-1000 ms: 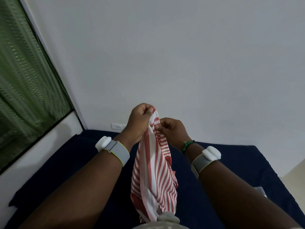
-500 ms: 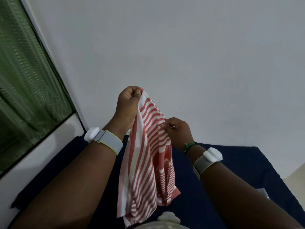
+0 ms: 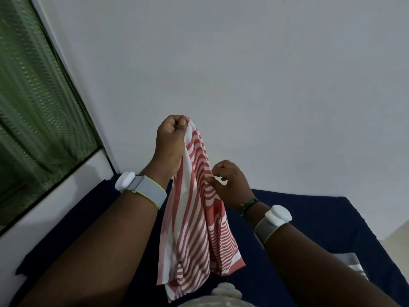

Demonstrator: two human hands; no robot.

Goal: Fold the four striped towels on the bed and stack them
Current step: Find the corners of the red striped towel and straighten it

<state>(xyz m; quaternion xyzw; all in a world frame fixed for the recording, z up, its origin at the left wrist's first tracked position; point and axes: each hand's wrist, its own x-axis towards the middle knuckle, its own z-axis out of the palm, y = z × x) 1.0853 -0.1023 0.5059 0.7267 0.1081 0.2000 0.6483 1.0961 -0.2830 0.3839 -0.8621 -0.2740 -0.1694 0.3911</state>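
A red-and-white striped towel [image 3: 197, 229] hangs in the air above the dark blue bed [image 3: 309, 218]. My left hand [image 3: 171, 140] grips its top corner in a fist, raised high. My right hand [image 3: 228, 182] is lower and to the right, pinching the towel's right edge between thumb and fingers. The cloth drops in loose folds between my forearms. A grey-and-white striped towel [image 3: 356, 262] shows partly behind my right forearm on the bed's right side. No other towels can be seen.
A white wall [image 3: 243, 74] fills the back. A green curtain [image 3: 33, 118] behind a dark window frame lies to the left, above a white ledge [image 3: 55, 207]. The bed's right edge drops off toward a pale floor [image 3: 396, 235].
My left hand has risen with the towel corner, and the cloth has opened and hangs longer. My right hand has slid down along the towel's right edge.
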